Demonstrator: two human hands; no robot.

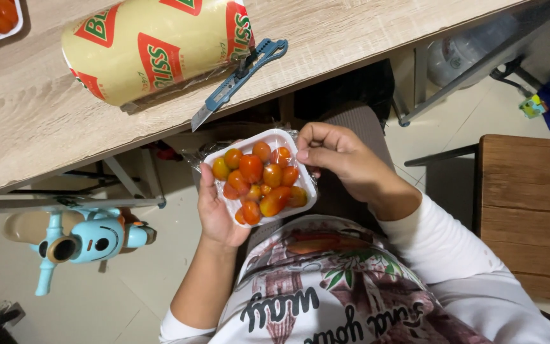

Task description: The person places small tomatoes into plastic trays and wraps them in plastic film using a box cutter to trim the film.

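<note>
Both hands meet over the lap below the table edge [46, 159]: the left hand [216, 213] cups a white tray [274, 137] of orange cherry tomatoes [259, 181] from underneath, palm open. Right hand [338, 156] has its fingertips pinched at the tray's far corner. Up on the table lie a yellow roll [154, 48] and a blue utility knife [237, 81].

A home workroom: wooden table [46, 121], tiled floor [128, 286], blue toy [90, 239], wooden chair [529, 210].

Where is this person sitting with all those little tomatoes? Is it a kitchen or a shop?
Probably a home packing spot, not clearly a kitchen or a shop. A big roll of cling film and a blue box cutter lie on a wooden table, and a blue toy sits on the tiled floor.
</note>
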